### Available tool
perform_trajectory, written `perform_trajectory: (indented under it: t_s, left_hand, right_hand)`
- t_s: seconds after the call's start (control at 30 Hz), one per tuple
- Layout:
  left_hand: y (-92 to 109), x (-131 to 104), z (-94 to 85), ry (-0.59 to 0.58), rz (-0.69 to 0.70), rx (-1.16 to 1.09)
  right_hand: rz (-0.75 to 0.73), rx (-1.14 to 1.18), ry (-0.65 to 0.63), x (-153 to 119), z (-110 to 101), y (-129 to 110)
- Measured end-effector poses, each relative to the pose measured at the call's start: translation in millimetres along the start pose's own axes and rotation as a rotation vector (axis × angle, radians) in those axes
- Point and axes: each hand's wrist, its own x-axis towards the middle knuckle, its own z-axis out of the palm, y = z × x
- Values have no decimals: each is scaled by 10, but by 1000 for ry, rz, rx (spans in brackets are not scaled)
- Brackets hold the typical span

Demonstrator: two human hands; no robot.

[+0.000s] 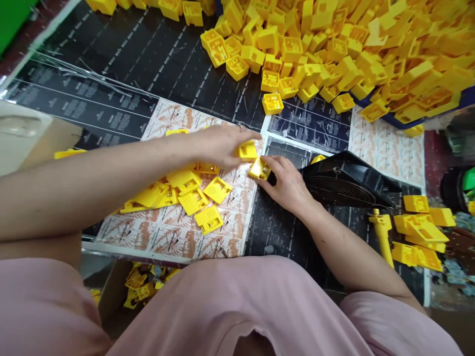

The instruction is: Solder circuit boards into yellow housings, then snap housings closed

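My left hand (222,146) reaches across the middle of the table, its fingers closed on a small yellow plastic housing (247,150). Just to its right, my right hand (287,183) grips a yellow perforated cover (259,169) between thumb and fingers. The two yellow parts are close together; whether they touch, I cannot tell. Under and beside my left forearm lie several more flat yellow covers (208,219) with grids of small holes, some of them overlapping. My left arm hides part of that heap.
A large pile of yellow housings (293,49) fills the far right. Right of my right hand stands a black fan (349,180). Beyond it are a yellow screwdriver-like tool (382,235) and several yellow parts (423,227). Below the table edge, a box (115,291) holds yellow pieces.
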Motion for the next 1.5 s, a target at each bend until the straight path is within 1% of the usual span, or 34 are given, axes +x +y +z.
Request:
perform_trajectory:
  t_s: [0.07, 0.13, 0.2, 0.3, 0.43, 0.53, 0.6, 0.7, 0.77, 0.83, 0.9, 1.1, 1.2, 1.27, 1.33, 1.5]
  left_hand:
    - [24, -100, 97, -6, 29, 75]
    - [21, -165, 168, -15, 6, 77]
    - [1, -194, 213, 1, -6, 62]
    - [-28, -206, 241, 31, 9, 34]
    - [-20, -215, 239, 25, 13, -7]
    - [-4, -229, 252, 38, 19, 17]
    - [-7, -243, 283, 69, 72, 67]
    - [-34, -267, 346, 151, 222, 139]
    - [-59, -278, 381, 207, 305, 145]
    - [-79, -285, 399, 239, 346, 115]
    - [-85, -290, 400, 243, 356, 63]
    - [-44, -327, 361, 215, 316, -79]
    - [-37, -352, 345, 205, 322, -132]
    - [-39, -361, 337, 204, 332, -177]
    - [-35, -366, 321, 215, 353, -227]
    - [8, -405, 258, 323, 415, -314]
  right_hand:
    - [-12, -20, -5, -25, -14, 15]
    - [-21, -18, -11, -46, -27, 29]
    - [-24, -12, -11, -60, -34, 38]
    - [-33, -8, -5, -68, -29, 44]
    - [-59, -20, 29, -70, -12, 49]
    - [-88, -29, 47, -77, -2, 56]
    - [-99, -40, 51, -85, 3, 60]
    - [-89, -62, 44, -96, 10, 63]
    - [-77, -72, 34, -100, 13, 61]
    - [-70, -78, 32, -101, 16, 57]
    - [-64, -82, 30, -101, 22, 53]
    - [-49, -82, 10, -113, 41, 67]
    - [-30, -83, -12, -104, 4, 74]
    - [-13, -53, -6, -72, -43, 47]
    - [1, 28, 29, -18, -85, -17]
    - [-7, 331, 142, 101, -83, -250]
